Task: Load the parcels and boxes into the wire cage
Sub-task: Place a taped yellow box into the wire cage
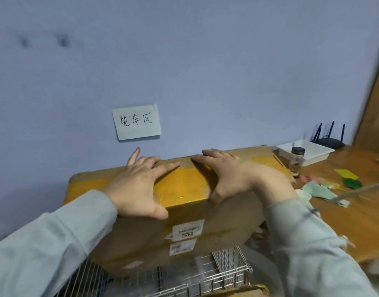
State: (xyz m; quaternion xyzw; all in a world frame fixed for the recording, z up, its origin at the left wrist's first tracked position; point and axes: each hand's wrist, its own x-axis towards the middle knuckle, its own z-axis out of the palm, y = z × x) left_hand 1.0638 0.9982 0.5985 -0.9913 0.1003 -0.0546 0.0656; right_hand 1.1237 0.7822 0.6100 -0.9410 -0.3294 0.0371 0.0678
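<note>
- A large cardboard box (184, 211) is seen in the middle of the view, standing over the wire cage (205, 273), whose mesh shows below its near face; whether the box rests fully inside the cage or on its rim cannot be told from this angle.
- The top of the box is sealed with a band of yellow tape (184, 185), and white shipping labels (187, 231) are stuck on the near face.
- The left hand (139, 185) is laid flat on the box top, fingers spread apart and reaching over the far edge, thumb at the near edge.
- The right hand (229, 174) is likewise pressed palm-down on the top, fingers spread, thumb hooked over the near edge; nothing is clasped in either hand.
- A handwritten paper sign (136, 122) is fixed to the wall behind the box.
- To the right, a wooden table (356, 211) is seen, with a white tray (313, 151), a small jar (297, 158) and coloured paper scraps (345, 179) on it.
</note>
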